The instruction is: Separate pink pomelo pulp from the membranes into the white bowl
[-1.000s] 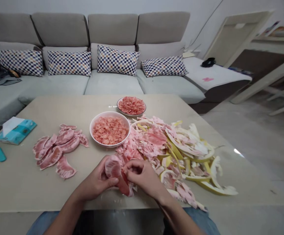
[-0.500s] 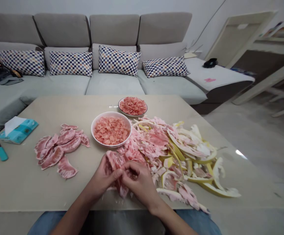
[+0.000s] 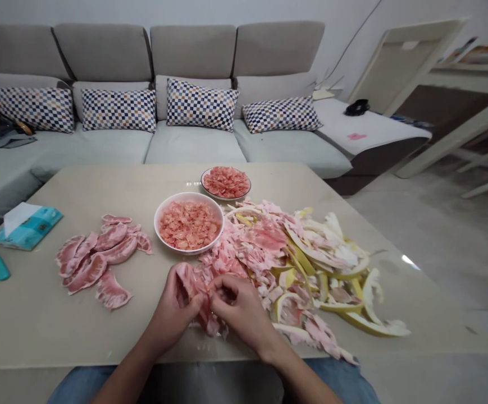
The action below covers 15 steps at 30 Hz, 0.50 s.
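Observation:
Between my hands is a pink pomelo segment [image 3: 192, 279], its thin skin partly pulled open. My left hand [image 3: 175, 311] is closed around its left side, thumb on top. My right hand [image 3: 239, 308] pinches the segment's right edge with thumb and fingertips. Just beyond them stands a white bowl [image 3: 156, 230] full of peeled pomelo flesh [image 3: 190, 225]. A heap of pink membrane and pith [image 3: 264, 241] with yellow-green rind strips [image 3: 349, 307] spreads to the right of my hands. Several unpeeled segments [image 3: 113, 235] lie in a pile to the left.
Behind the bowl sits a dark-rimmed plate [image 3: 247, 192] of more flesh. At the table's left are a tissue pack [image 3: 33, 227] and a small knife with a turquoise handle [image 3: 0, 268]. A grey sofa [image 3: 193, 50] with checkered cushions [image 3: 201, 105] stands beyond the table [image 3: 142, 331].
My hands stay on the segment, with only slight finger movement at its skin. The whole view has shifted a little, so things appear slightly further left.

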Motion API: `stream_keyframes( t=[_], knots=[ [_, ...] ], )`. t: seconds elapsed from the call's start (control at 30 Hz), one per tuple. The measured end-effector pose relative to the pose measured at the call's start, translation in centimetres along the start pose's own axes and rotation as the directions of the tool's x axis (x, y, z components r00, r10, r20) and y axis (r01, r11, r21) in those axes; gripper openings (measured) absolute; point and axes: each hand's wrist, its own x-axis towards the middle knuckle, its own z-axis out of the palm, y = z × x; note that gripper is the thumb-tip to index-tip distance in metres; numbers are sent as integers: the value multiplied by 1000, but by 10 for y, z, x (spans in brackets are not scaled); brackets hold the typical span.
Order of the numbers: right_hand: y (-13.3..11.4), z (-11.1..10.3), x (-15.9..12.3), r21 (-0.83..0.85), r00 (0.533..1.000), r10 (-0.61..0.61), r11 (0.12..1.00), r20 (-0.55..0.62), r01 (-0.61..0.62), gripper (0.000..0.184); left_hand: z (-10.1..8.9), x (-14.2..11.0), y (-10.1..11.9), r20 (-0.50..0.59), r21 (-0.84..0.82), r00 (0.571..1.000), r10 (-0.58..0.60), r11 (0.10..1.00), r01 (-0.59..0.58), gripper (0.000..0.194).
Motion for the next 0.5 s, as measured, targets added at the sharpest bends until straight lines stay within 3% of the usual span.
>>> stream_keyframes(
  t=[0.1, 0.27, 0.4, 0.5],
  knots=[
    [-3, -4, -1, -7, 995, -50, 999, 85, 51, 8, -1, -1, 4, 35, -42, 999, -33, 999, 34, 48],
    [-6, -3, -6, -156, 988, -142, 976, 65, 150, 10, 2, -2, 3, 18, -120, 989, -149, 981, 150, 50],
    [-2, 0, -7, -233, 974, -174, 951, 146, 205, 20, 2, -3, 2, -6, -13, 996, -94, 995, 94, 47],
    [-1, 0, -6, -148, 938, -249, 946, 241, 289, 16, 1, -2, 3, -7, 12, 997, -71, 997, 71, 48]
  ],
)
